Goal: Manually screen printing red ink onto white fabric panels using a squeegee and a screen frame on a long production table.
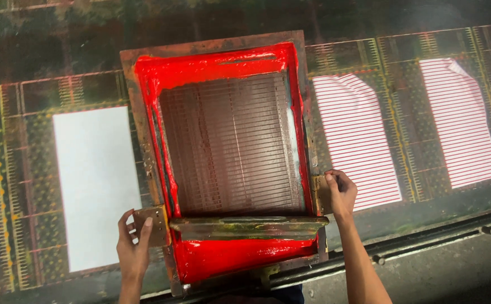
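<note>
A wooden screen-printing frame (130,101) smeared with red ink lies on a long dark printing table (37,169). Its mesh (228,143) shows a pattern of fine horizontal lines. A squeegee (248,227) rests across the near end of the frame, above a pool of red ink (240,256). My left hand (133,247) grips the metal bracket (154,225) on the frame's near-left corner. My right hand (341,194) holds the frame's right edge near the squeegee's end.
A blank white sheet (96,186) lies to the left of the frame. Two sheets printed with red stripes (358,146) (459,121) lie to the right. A metal rail (425,239) runs along the table's near edge, with grey floor below.
</note>
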